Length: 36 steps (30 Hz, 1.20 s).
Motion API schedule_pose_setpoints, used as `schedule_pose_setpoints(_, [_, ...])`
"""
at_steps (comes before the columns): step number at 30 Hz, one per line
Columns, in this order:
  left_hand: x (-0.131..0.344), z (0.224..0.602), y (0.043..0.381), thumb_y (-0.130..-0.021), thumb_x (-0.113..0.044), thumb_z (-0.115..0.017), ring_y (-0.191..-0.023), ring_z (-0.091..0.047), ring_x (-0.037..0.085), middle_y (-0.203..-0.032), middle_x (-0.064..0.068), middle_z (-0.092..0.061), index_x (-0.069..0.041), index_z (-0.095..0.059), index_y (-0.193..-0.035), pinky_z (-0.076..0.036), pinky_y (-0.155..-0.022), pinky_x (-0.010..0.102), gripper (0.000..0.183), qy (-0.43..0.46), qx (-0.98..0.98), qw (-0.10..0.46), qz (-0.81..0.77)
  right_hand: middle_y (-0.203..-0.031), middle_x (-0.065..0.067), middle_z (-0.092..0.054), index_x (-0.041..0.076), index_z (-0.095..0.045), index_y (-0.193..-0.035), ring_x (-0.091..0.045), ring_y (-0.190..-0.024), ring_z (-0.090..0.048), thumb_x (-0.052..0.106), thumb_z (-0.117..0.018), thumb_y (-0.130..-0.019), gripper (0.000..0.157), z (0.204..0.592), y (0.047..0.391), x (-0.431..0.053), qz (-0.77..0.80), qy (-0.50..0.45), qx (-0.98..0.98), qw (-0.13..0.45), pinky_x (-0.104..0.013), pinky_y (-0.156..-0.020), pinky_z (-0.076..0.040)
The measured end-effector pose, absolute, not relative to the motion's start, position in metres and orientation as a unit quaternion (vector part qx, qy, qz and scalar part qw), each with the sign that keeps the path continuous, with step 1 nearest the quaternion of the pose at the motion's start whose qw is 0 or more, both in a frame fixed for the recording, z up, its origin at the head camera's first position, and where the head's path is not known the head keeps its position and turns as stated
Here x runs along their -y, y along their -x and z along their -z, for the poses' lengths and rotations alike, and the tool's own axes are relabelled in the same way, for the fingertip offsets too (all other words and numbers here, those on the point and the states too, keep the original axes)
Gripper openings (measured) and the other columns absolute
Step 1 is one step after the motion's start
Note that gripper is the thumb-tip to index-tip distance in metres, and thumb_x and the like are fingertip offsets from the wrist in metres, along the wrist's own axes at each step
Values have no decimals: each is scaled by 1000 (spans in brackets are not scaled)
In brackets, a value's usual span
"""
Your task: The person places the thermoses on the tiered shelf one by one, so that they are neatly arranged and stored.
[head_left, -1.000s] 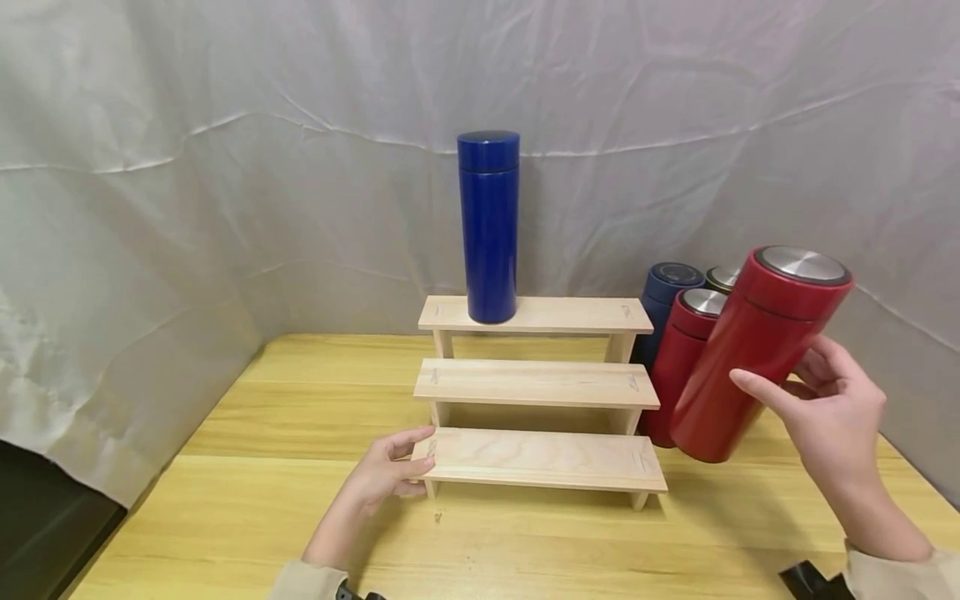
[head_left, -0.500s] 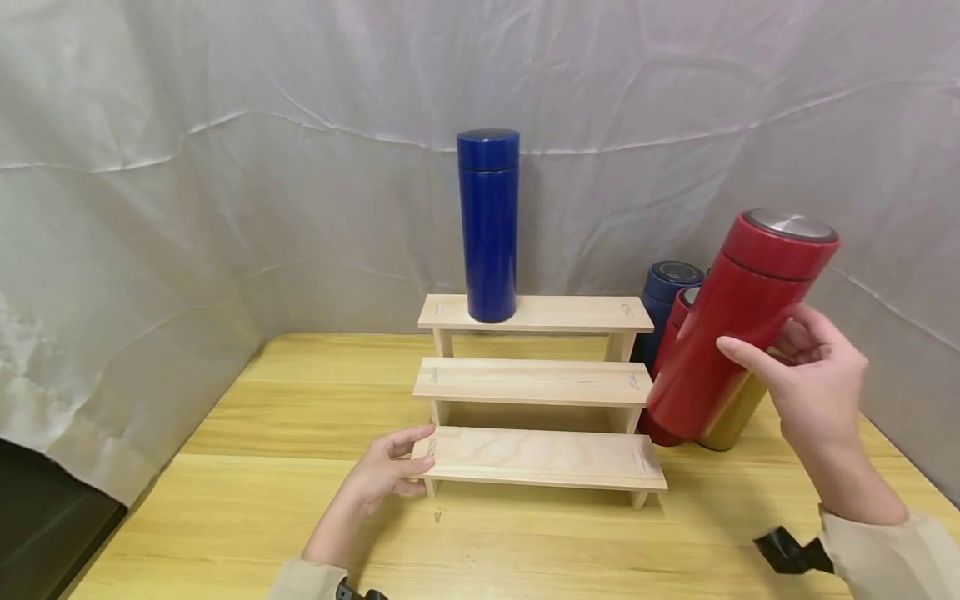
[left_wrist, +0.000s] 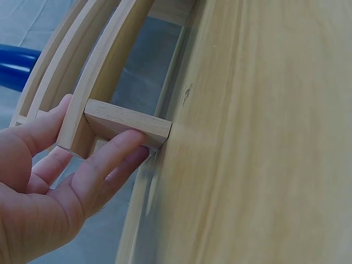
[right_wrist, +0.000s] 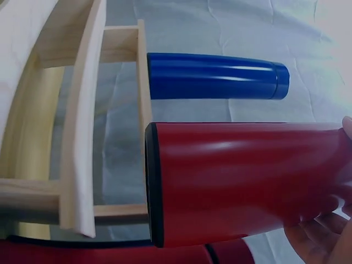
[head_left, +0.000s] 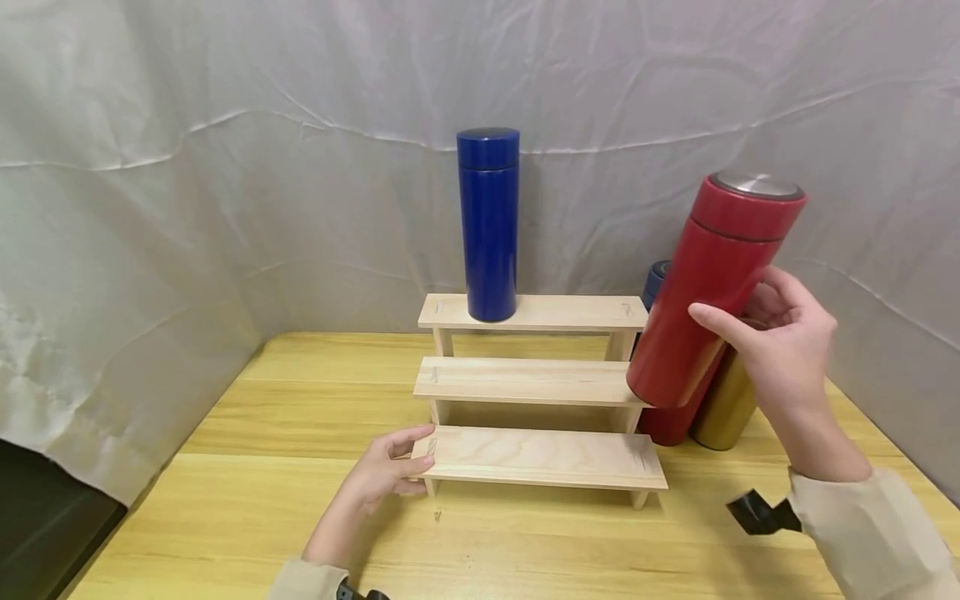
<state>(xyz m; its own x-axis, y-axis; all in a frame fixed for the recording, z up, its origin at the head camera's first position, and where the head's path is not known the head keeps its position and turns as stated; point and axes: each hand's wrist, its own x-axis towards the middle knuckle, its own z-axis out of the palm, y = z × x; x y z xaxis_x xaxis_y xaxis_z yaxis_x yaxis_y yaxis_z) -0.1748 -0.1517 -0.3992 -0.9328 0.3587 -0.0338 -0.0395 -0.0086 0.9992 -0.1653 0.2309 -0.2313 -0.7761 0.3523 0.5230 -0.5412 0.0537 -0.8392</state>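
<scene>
My right hand [head_left: 787, 350] grips a red thermos bottle [head_left: 712, 292] with a silver lid. The bottle is tilted, its top leaning right, and in the head view its base overlaps the right end of the middle shelf; contact cannot be told. With thumb on top and fingers below, my left hand [head_left: 386, 467] holds the left end of the lowest step of a three-tier wooden rack [head_left: 540, 454]. In the left wrist view the fingers [left_wrist: 113, 157] lie against the rack's leg. A blue thermos bottle [head_left: 489, 233] stands upright on the top step, left of its middle.
Right of the rack stand a second red bottle [head_left: 663, 425], a gold bottle [head_left: 726, 408] and a dark blue bottle [head_left: 654, 279], partly hidden by the held one. A grey cloth [head_left: 337, 208] hangs behind the wooden table [head_left: 247, 500]. A dark object [head_left: 45, 525] is at far left.
My right hand has lifted the red thermos bottle up and to the left, from in front of the other bottles to the rack's right end. The left hand has stayed in place.
</scene>
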Motion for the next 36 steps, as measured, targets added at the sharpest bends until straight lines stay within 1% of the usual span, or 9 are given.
schedule_pose_setpoints(3, [152, 399, 174, -84, -3, -59, -116, -29, 53, -137, 38, -8, 9, -34, -130, -50, -77, 48, 54, -116, -690, 141, -701, -89, -5, -65, 4, -59, -111, -16, -76, -59, -6, -75, -66, 49, 225, 170, -224, -689, -84, 640, 329, -14, -63, -50])
schedule_pose_setpoints(8, [151, 399, 174, -84, -3, -60, -118, -27, 52, -137, 37, -9, 9, -35, -130, -50, -77, 47, 53, -110, -691, 140, -701, -94, -5, -64, 5, -58, -114, -17, -80, -59, -3, -75, -68, 50, 217, 176, -216, -697, -104, 637, 312, -15, -63, -51])
schedule_pose_setpoints(12, [151, 398, 173, -84, -3, -60, -118, -27, 52, -137, 37, -9, 8, -36, -130, -50, -77, 46, 54, -107, -690, 140, -702, -94, -5, -64, 5, -58, -114, -18, -82, -59, -1, -75, -68, 50, 213, 183, -210, -693, -113, 639, 313, -15, -65, -51])
schedule_pose_setpoints(21, [149, 398, 174, -83, -4, -61, -112, -40, 48, -138, 36, -12, 7, -36, -130, -50, -77, 47, 54, -101, -691, 140, -702, -102, -4, -62, 11, -57, -118, -17, -87, -58, 11, -77, -69, 54, 207, 201, -198, -667, -85, 672, 310, -17, -68, -50])
schedule_pose_setpoints(24, [149, 398, 174, -83, -4, -61, -109, -44, 45, -138, 35, -15, 8, -36, -130, -51, -76, 47, 54, -101, -692, 140, -702, -105, -5, -62, 11, -55, -120, -17, -91, -57, 12, -77, -69, 56, 206, 206, -194, -659, -84, 680, 310, -17, -72, -50])
schedule_pose_setpoints(27, [149, 398, 173, -83, -4, -61, -108, -45, 44, -138, 34, -17, 8, -36, -130, -51, -76, 47, 54, -101, -691, 140, -702, -110, -6, -60, 13, -54, -122, -18, -96, -56, 16, -77, -70, 56, 206, 213, -192, -643, -84, 694, 312, -22, -78, -50])
schedule_pose_setpoints(29, [149, 398, 173, -83, -3, -61, -108, -45, 44, -138, 34, -17, 9, -36, -130, -51, -76, 47, 54, -101, -690, 141, -703, -113, -7, -59, 15, -54, -122, -18, -99, -56, 18, -77, -70, 57, 211, 225, -195, -638, -89, 696, 317, -26, -81, -50])
schedule_pose_setpoints(31, [149, 398, 173, -83, -3, -60, -107, -46, 44, -138, 34, -17, 8, -36, -130, -51, -76, 47, 54, -99, -691, 141, -702, -114, -7, -59, 17, -55, -122, -20, -100, -56, 18, -78, -69, 58, 220, 246, -203, -640, -107, 688, 326, -28, -83, -49])
schedule_pose_setpoints(36, [149, 397, 174, -83, -3, -61, -104, -50, 42, -137, 34, -18, 7, -37, -130, -51, -76, 47, 53, -91, -694, 140, -700, -114, -4, -60, 22, -54, -123, -19, -101, -57, 19, -80, -67, 61, 244, 302, -223, -620, -135, 685, 358, -28, -83, -50])
